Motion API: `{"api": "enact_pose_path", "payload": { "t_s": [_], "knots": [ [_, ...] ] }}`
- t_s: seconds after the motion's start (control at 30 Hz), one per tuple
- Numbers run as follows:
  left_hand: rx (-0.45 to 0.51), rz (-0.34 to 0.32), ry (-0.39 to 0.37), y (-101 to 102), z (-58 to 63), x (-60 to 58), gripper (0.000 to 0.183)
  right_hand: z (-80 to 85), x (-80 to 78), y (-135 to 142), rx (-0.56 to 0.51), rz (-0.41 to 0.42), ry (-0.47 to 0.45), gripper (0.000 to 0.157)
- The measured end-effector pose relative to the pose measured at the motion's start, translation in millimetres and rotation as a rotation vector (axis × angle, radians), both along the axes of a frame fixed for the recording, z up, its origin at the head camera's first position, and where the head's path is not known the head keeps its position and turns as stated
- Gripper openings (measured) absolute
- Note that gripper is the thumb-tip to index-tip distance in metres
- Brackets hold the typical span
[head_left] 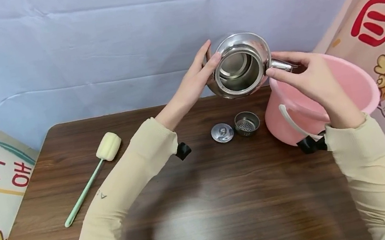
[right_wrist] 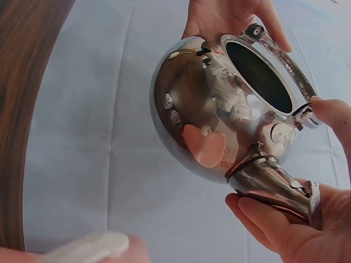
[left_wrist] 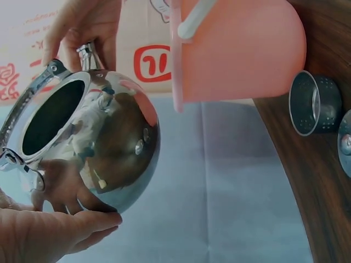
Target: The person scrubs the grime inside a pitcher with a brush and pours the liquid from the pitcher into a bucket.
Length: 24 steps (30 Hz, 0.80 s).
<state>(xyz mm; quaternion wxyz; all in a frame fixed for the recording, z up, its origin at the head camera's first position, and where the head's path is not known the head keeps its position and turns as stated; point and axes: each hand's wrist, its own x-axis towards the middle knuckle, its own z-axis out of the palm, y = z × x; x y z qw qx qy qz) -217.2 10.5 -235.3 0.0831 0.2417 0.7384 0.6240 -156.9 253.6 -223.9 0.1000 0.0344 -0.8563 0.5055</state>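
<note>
A shiny steel kettle, lidless, hangs tilted in the air with its round mouth facing the head camera. My left hand grips one side of its body, the thumb near the rim. On the opposite side, my right hand holds the short spout between thumb and fingers. The kettle's arched handle lies folded over beside the mouth. Below, on the table, are a round steel lid with a knob and a small perforated strainer, side by side.
A pink bucket with a white handle stands at the right, under my right forearm. At the left lies a sponge brush with a long green handle. Pale cloth hangs behind the wooden table.
</note>
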Motion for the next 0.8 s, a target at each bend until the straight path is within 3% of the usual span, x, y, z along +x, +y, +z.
{"api": "enact_pose_path", "payload": {
  "t_s": [0.2, 0.33, 0.6, 0.7, 0.8],
  "knots": [
    [-0.028, -0.005, 0.076, 10.9, 3.3, -3.6, 0.061, 1.1, -1.1, 10.7, 0.023, -0.025, 0.061, 0.041],
    [-0.023, -0.011, 0.134, 20.3, 4.9, -6.8, 0.060, 1.2, -0.6, 18.3, -0.028, -0.020, 0.099, 0.037],
    [-0.037, -0.018, 0.155, 36.5, 10.6, -10.4, 0.061, 2.4, 2.3, 32.7, -0.080, -0.074, 0.137, 0.037],
    [-0.050, -0.037, 0.157, 41.6, 13.4, -10.7, 0.062, 3.1, 4.3, 37.6, -0.121, -0.074, 0.150, 0.037],
    [-0.059, -0.050, 0.162, 47.1, 16.3, -10.3, 0.062, 3.5, 6.7, 42.6, -0.252, -0.034, 0.167, 0.037]
  ]
}}
